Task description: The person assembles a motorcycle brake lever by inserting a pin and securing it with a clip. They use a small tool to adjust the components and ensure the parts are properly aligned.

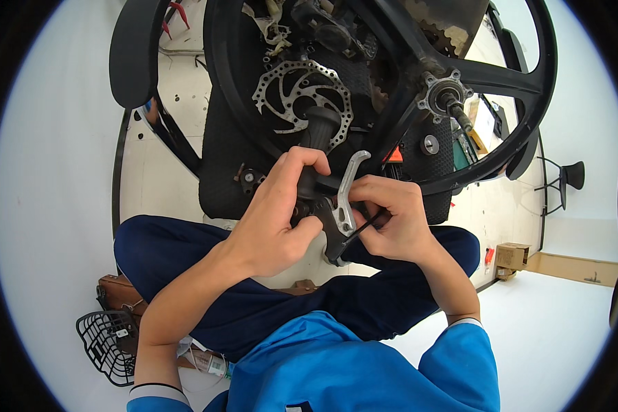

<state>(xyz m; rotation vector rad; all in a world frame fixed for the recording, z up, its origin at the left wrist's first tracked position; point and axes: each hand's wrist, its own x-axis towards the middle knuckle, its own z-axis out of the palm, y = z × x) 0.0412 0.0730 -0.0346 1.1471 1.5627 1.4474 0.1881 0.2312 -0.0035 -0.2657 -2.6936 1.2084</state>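
Note:
My left hand (271, 223) wraps round a bicycle brake lever assembly, whose black rubber grip (321, 130) points away from me. The silver lever blade (351, 180) stands out on its right side. Close beside the blade, my right hand (397, 216) has thumb and fingers pinched on a thin black cable (364, 228) that runs to the lever's lower end. The fingertips of that hand are partly hidden. Beyond the grip, a perforated brake disc (299, 71) lies on a black chair seat (216, 172).
A large black spoked wheel (546, 41) with a bare hub (444, 95) rests across the seat. Small parts lie there too, among them a round metal piece (430, 145). A chair armrest (136, 55) rises at left. On the floor are a black basket (106, 347) and a cardboard box (511, 256).

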